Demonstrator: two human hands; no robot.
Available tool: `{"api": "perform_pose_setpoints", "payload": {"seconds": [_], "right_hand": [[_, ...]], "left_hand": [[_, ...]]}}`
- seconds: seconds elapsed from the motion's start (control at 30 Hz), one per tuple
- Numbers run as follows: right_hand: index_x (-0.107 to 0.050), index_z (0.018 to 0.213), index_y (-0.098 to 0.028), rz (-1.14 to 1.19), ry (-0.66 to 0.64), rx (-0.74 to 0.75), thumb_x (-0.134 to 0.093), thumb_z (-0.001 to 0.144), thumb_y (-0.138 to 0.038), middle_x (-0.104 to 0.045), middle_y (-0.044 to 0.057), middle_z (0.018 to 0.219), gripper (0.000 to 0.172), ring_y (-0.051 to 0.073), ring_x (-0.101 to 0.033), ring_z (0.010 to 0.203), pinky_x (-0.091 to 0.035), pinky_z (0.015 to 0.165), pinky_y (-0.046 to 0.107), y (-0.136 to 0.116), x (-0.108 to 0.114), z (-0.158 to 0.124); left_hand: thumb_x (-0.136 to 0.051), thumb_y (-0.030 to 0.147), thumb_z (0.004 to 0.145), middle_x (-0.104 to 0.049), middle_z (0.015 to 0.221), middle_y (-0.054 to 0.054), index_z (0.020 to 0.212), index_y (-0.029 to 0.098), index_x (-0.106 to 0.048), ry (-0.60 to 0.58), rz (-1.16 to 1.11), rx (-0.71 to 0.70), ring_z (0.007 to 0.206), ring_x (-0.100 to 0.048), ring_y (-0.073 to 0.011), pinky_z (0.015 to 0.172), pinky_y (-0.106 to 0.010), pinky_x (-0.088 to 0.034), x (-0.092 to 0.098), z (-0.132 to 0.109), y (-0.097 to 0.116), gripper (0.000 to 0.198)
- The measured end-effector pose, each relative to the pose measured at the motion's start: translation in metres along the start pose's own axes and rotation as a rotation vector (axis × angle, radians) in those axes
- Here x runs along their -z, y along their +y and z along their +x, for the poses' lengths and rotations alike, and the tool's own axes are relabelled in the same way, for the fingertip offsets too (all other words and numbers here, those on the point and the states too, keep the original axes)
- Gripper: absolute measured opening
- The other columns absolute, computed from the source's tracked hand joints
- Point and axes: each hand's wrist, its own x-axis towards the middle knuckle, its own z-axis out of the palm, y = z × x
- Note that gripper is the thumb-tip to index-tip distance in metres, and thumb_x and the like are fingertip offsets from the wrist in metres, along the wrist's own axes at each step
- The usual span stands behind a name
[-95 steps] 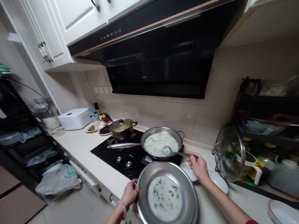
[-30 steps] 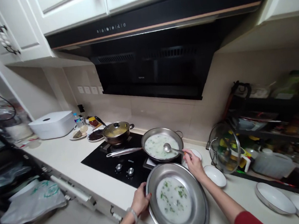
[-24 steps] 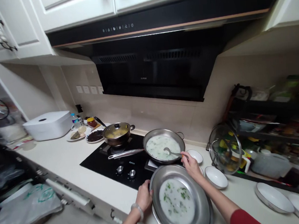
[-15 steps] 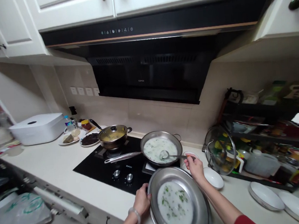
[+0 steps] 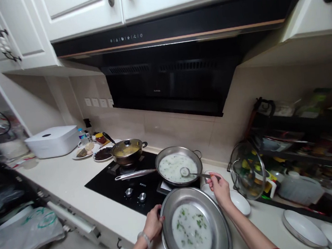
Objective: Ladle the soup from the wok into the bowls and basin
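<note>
My left hand [image 5: 153, 222] grips the left rim of a wide metal basin [image 5: 218, 222], which holds white soup [image 5: 192, 230] flecked with green leaves. In my right hand [image 5: 220, 188] is the handle of a ladle [image 5: 185, 172]. Its bowl sits at the right side of a frying pan [image 5: 158, 164], at the surface of similar white soup [image 5: 174, 165]. The pan rests on the black cooktop [image 5: 107, 189], its long metal handle pointing left. The basin is close in front of the pan, near the counter's front edge.
A lidded pot [image 5: 128, 153] stands on the back left burner, near plates of food and a white box [image 5: 53, 142]. White bowls [image 5: 240, 203] lie right of the basin. A glass lid [image 5: 248, 170] leans against a crowded rack [image 5: 296, 155]. Overhead hangs a range hood [image 5: 165, 89].
The ladle's bowl has shifted slightly right and up in the pan, and its pale contents show more. The basin has moved slightly left with my left hand. The camera view has turned a little left.
</note>
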Motion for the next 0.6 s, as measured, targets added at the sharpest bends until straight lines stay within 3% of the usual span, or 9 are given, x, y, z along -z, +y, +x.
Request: {"api": "perform_pose_setpoints", "payload": {"seconds": [0.13,0.6], "right_hand": [[-0.058,0.087,-0.015,0.071,0.060,-0.055,-0.065,0.066,-0.045,-0.058,-0.002,0.052,0.038,0.010,-0.045,0.041,-0.034,0.037,0.021,0.002,0.004,0.002],[-0.060,0.085,-0.017,0.124,0.044,-0.085,-0.067,0.065,-0.039,-0.059,-0.002,0.051,0.031,0.011,-0.045,0.041,-0.032,0.037,0.020,-0.016,0.013,-0.011]], "left_hand": [[-0.050,0.007,0.073,-0.057,0.064,0.001,0.109,0.012,-0.056,-0.004,0.001,0.012,0.063,-0.056,-0.0136,0.061,-0.021,-0.039,0.001,-0.001,0.002,0.037],[-0.050,0.007,0.072,-0.053,0.062,0.002,0.108,0.011,-0.057,0.007,-0.028,0.011,0.061,-0.053,-0.0138,0.061,-0.022,-0.039,-0.001,0.001,-0.001,0.037]]}}
